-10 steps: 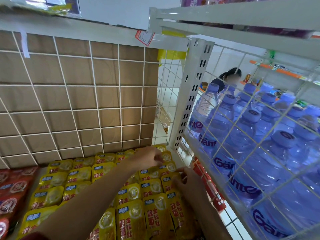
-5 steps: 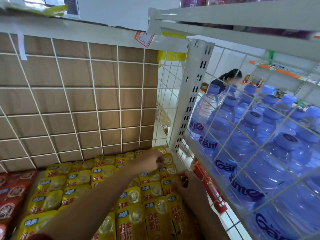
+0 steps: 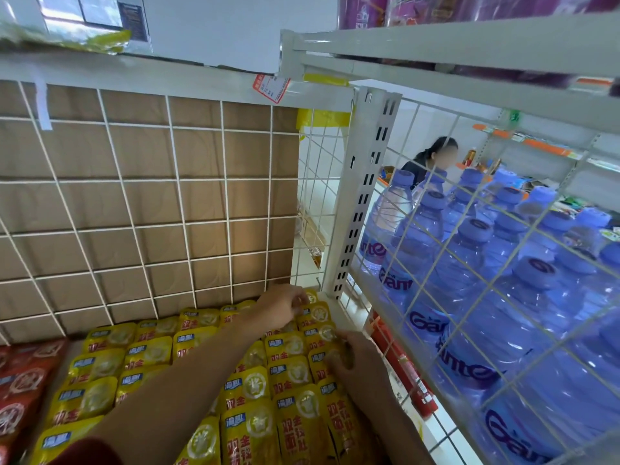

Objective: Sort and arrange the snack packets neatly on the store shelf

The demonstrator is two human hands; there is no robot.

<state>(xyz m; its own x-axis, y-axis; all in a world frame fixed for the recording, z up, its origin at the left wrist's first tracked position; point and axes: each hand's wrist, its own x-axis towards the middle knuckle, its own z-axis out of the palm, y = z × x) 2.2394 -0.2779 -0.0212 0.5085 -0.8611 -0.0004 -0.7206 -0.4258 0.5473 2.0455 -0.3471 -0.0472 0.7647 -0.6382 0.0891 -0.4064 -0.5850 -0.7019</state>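
Yellow snack packets (image 3: pixel 147 355) lie in overlapping rows on the shelf below a white wire grid. My left hand (image 3: pixel 280 307) reaches to the far right corner of the rows, its fingers curled on the top edge of a yellow packet (image 3: pixel 317 313) there. My right hand (image 3: pixel 357 360) sits nearer, at the right edge of the rows, with its fingers pinching another yellow packet (image 3: pixel 323 359). Both forearms cross over the packets and hide part of the middle rows.
Red snack packets (image 3: pixel 20 384) fill the shelf's left end. A white slotted upright (image 3: pixel 364 193) and a wire grid (image 3: pixel 503 263) close off the right side, with large blue water bottles (image 3: pixel 469 297) behind. A person (image 3: pixel 432 159) sits far back.
Both hands stay at the far right packets; the left hand has shifted slightly toward the back corner. The view has tilted a little.
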